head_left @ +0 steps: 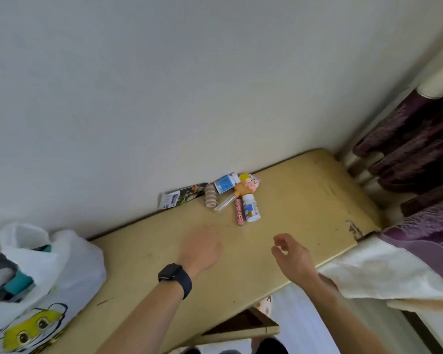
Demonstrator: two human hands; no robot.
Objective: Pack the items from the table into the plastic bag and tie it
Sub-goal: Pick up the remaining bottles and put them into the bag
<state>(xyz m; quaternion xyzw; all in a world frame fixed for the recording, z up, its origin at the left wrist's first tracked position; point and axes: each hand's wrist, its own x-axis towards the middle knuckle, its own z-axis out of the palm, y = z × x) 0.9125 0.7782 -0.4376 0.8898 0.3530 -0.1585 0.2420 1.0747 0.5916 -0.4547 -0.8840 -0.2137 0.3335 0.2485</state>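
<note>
A white plastic bag with a yellow cartoon print stands open at the left end of the yellow table, with several items inside. Against the wall lies a small pile: a dark flat packet, a beige ridged roll, a blue-labelled white bottle, a cartoon figure toy, a clear tube, a pink spotted stick and a second white bottle. My left hand, blurred, reaches toward the pile and holds nothing. My right hand hovers with loosely curled fingers, empty.
A white wall runs along the table's far edge. Purple and cream curtains hang at the right, with cloth draped by the table's chipped right corner. A stool shows below the front edge. A black watch sits on my left wrist.
</note>
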